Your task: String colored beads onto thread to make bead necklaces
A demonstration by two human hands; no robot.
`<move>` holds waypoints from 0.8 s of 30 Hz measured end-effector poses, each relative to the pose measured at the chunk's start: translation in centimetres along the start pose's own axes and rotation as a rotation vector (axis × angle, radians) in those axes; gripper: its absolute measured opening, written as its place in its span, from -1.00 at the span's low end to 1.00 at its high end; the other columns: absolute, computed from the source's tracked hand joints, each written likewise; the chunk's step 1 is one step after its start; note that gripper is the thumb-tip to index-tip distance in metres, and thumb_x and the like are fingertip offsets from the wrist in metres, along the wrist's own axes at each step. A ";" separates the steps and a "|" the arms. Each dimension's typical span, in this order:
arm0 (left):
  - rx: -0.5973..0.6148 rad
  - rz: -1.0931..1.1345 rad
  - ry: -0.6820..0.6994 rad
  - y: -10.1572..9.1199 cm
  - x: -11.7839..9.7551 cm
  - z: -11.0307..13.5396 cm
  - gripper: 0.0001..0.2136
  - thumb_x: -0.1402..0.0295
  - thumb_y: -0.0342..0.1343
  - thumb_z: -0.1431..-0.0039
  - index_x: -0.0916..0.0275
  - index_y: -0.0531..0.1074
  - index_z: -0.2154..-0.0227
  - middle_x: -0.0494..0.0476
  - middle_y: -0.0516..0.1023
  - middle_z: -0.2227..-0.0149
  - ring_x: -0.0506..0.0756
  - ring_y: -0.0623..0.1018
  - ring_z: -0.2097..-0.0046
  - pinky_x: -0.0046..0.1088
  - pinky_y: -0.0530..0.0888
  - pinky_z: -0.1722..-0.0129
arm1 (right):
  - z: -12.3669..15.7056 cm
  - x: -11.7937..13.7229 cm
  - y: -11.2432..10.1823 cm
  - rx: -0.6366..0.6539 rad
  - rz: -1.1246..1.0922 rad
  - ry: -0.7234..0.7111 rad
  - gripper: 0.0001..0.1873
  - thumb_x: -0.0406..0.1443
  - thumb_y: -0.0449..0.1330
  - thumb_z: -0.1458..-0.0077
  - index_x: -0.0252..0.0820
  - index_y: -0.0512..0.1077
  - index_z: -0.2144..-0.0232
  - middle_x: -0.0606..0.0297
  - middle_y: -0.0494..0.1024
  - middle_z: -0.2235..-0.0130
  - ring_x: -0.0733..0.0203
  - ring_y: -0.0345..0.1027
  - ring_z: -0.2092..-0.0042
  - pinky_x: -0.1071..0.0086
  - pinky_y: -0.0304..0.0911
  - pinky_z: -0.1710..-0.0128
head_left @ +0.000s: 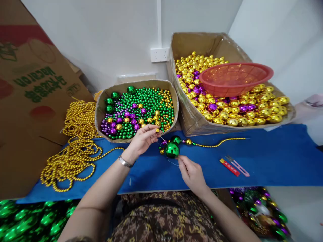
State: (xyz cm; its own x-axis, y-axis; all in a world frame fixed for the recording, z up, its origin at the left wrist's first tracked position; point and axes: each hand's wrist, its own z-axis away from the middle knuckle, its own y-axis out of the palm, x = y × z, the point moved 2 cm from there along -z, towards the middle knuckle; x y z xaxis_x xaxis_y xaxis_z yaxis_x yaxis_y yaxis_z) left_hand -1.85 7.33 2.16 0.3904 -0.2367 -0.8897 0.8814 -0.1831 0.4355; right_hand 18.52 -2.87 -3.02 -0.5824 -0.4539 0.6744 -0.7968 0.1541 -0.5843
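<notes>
Matt blue cloth (pixel 280 158) covers the bench (pixel 148 174). The large green ball (pixel 172 150) is smooth, mirror-glossy; gold bead strands (pixel 78 117) gleam like metal. Along the bench's back edge, the right-hand carton (pixel 188 119) is dull cardboard, the red basket (pixel 227 90) shiny plastic.

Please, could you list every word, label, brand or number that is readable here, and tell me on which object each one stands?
"Macaron": green print, upside down, on the large cardboard box at the left.
Green Chinese characters beside it on the same box: too blurred and inverted for me to quote surely.
Yellow characters on the small red packet: too small to read.
I can read no numbers.
</notes>
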 end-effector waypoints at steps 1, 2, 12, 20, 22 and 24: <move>-0.011 0.035 -0.019 -0.1 0.3 0.5 -0.76 0.35 0.31 0.01 0.26 0.47 0.26 0.14 0.60 0.31 0.05 0.59 0.26 -0.48 0.47 0.33 | 0.0 0.1 0.1 0.009 0.007 -0.005 -0.76 -0.29 -0.05 -0.32 -0.17 0.41 0.19 0.21 0.58 0.32 0.22 0.48 0.32 0.42 0.32 0.29; -0.024 0.062 -0.033 -0.2 0.5 0.9 -0.77 0.35 0.31 0.01 0.26 0.47 0.27 0.14 0.60 0.31 0.04 0.59 0.28 -0.48 0.48 0.33 | 0.0 0.1 0.2 0.019 0.013 -0.008 -0.76 -0.29 -0.05 -0.32 -0.17 0.42 0.19 0.20 0.58 0.32 0.22 0.48 0.31 0.42 0.32 0.29; -0.072 0.074 -0.018 -0.6 1.3 2.0 -0.74 0.36 0.36 0.08 0.26 0.43 0.34 0.08 0.57 0.36 0.02 0.56 0.32 -0.50 0.49 0.35 | 0.2 0.2 0.5 0.050 0.047 -0.032 -0.77 -0.32 -0.04 -0.30 -0.17 0.42 0.20 0.22 0.59 0.32 0.23 0.49 0.32 0.44 0.33 0.29; -0.140 -0.331 0.184 -0.3 3.5 3.8 -0.77 0.35 0.38 0.09 0.28 0.51 0.35 0.03 0.54 0.42 -0.05 0.49 0.36 -0.59 0.44 0.34 | 1.7 -1.1 2.5 0.056 0.148 -0.021 -0.74 -0.31 -0.09 -0.32 -0.23 0.36 0.11 0.18 0.59 0.32 0.19 0.51 0.34 0.40 0.35 0.29; -0.122 -0.378 0.126 -0.6 5.2 4.5 -0.80 0.28 0.32 0.00 0.28 0.53 0.34 0.08 0.58 0.39 -0.03 0.49 0.39 -0.55 0.44 0.36 | 2.7 -1.9 3.6 0.113 0.145 0.045 -0.73 -0.31 -0.10 -0.32 -0.26 0.33 0.06 0.18 0.60 0.33 0.18 0.52 0.35 0.40 0.37 0.32; -0.121 -0.447 0.119 -1.2 6.6 5.2 -0.81 0.25 0.25 -0.07 0.29 0.55 0.36 0.14 0.61 0.32 0.01 0.53 0.35 -0.50 0.46 0.33 | 3.7 -2.9 4.4 0.195 0.182 0.070 -0.73 -0.33 -0.10 -0.31 -0.27 0.34 0.07 0.18 0.59 0.35 0.15 0.52 0.35 0.39 0.37 0.35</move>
State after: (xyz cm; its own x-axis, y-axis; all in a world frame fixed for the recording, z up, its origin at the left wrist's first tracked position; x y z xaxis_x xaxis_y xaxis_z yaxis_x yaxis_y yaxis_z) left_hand -1.72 0.99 -3.54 -0.0126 -0.0477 -0.9988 0.9918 -0.1280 -0.0064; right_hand 17.32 -4.09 -9.16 -0.7284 -0.3718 0.5755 -0.6356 0.0528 -0.7702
